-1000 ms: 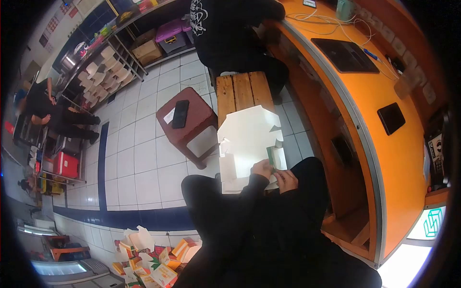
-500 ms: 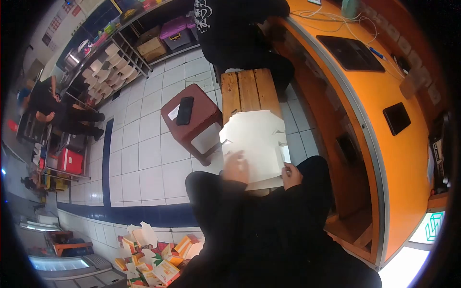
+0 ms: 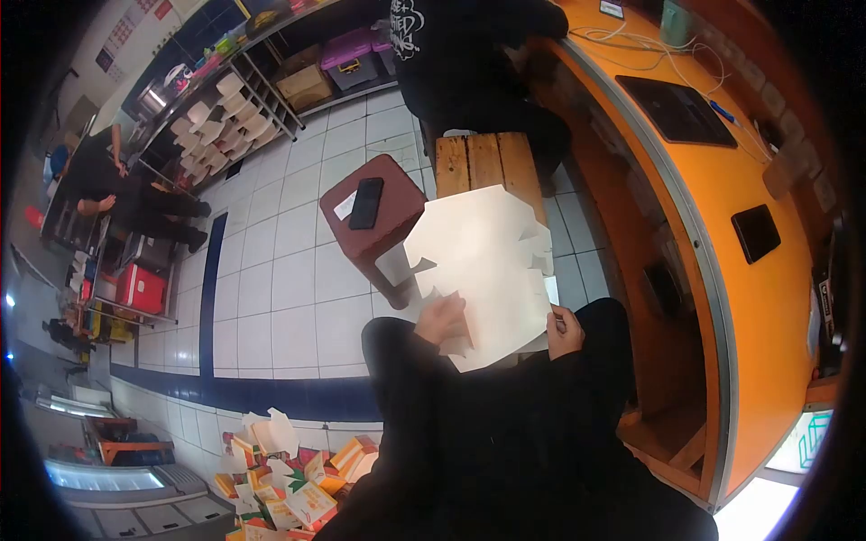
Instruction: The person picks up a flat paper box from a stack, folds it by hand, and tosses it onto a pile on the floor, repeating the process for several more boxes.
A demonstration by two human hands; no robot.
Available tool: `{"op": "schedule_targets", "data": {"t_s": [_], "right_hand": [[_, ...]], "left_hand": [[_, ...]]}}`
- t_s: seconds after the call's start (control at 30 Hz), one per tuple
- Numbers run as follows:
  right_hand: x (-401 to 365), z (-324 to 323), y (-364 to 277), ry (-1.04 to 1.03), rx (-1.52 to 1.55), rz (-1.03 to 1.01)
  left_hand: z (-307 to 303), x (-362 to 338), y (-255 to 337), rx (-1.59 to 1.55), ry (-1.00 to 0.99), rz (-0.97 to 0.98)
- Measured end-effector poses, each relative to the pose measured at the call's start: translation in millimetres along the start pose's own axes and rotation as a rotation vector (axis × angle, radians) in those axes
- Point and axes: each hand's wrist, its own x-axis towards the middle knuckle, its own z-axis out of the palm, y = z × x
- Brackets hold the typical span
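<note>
A flat, unfolded white cardboard box blank (image 3: 483, 270) with slots and flaps along its sides lies across my lap, over the near end of a wooden bench (image 3: 483, 162). My left hand (image 3: 442, 322) is closed on its lower left edge, where a side flap bends up. At the lower right edge, the fingers of my right hand (image 3: 565, 332) pinch the card. More card edges show beneath the top sheet near my right hand, so other blanks seem to lie under it.
A maroon stool (image 3: 397, 189) holds a black phone (image 3: 366, 204). Folded printed boxes (image 3: 298, 482) pile up at lower left. An orange counter (image 3: 767, 361) runs along the right. One person in black (image 3: 469, 81) sits ahead; another person (image 3: 135, 194) is at far left.
The top blank has turned slightly and its far edge has shifted. My left hand has gone from a blurred, spread pose over the card to gripping its left edge. The whole view has shifted slightly.
</note>
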Motion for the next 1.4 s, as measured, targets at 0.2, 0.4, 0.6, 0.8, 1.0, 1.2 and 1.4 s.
{"op": "schedule_targets", "data": {"t_s": [0.2,0.4,0.6,0.8,1.0,1.2,1.4], "right_hand": [[-10.1,-1.3,-48.4,0.0,0.124,0.092],[-35.8,-3.0,-111.0,-0.212,-0.355,-0.651],[-51.2,29.2,-103.1,-0.289,-0.413,-0.886],[-60.0,40.1,-95.0,-0.08,-0.308,-0.51],[-60.1,42.8,-87.2,-0.11,-0.451,-0.482],[-54.2,48.7,-73.8,-0.094,-0.364,-0.477],[-51.2,59.1,-58.9,-0.358,-0.195,-0.015]], "left_hand": [[4.8,8.2,-1.3,0.125,0.194,-0.011],[-7.6,29.8,-38.7,0.062,0.337,0.006],[1.4,37.9,-54.8,0.026,0.376,0.05],[41.4,11.1,-26.8,-0.179,0.394,0.172],[44.0,9.7,-46.5,-0.045,0.333,0.154],[35.4,17.7,-74.3,0.018,0.26,0.112],[7.8,12.2,-52.1,-0.47,0.176,-0.044]]}}
